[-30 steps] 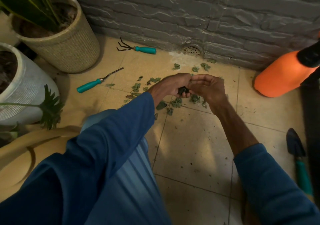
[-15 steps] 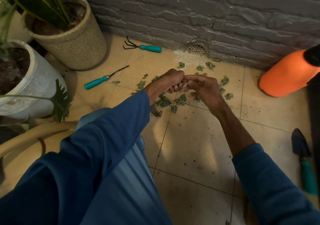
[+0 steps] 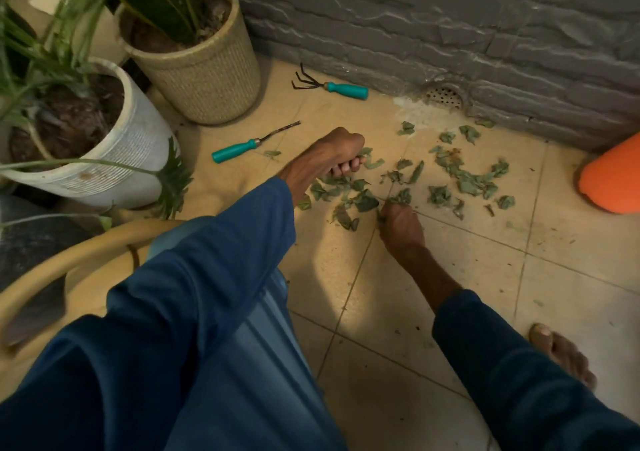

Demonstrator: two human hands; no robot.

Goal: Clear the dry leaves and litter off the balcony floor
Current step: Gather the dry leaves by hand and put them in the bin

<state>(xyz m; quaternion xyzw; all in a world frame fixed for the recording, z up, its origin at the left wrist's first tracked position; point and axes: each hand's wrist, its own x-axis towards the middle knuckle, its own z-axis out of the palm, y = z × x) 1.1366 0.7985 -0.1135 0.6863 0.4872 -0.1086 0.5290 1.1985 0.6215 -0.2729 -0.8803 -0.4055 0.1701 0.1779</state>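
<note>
Nearest to us we record a blue left sleeve (image 3: 194,277) across a pale blue trouser leg, and a blue right sleeve (image 3: 502,364). A bare foot (image 3: 561,357) rests on the tiled balcony floor (image 3: 398,312) at lower right. A curved cane rim (image 3: 69,253) sits at lower left.

Further out, the right hand (image 3: 401,223) is down on the floor, back uppermost. Its fingertips are drawn together, pinching a clump of the dry leaves (image 3: 467,180) at a tile joint. Beyond it and to the left, the left hand (image 3: 329,154) is a closed fist, with the fingers (image 3: 348,167) curled round a bunch of leaves that shows below the knuckles.

The remaining leaves lie loose on the tiles, thickest between the two hands and spreading right toward the wall.

Left of the fist we note a teal-handled weeder (image 3: 242,145), lying flat. A teal-handled hand rake (image 3: 332,86) lies further back, near the wall. A white pot (image 3: 131,138) and a woven pot (image 3: 207,79), both planted, stand on the left.

At the far edge, a drain grille (image 3: 445,95) sits at the foot of the grey brick wall (image 3: 415,17). An orange container (image 3: 613,176) is cut off by the right edge.
</note>
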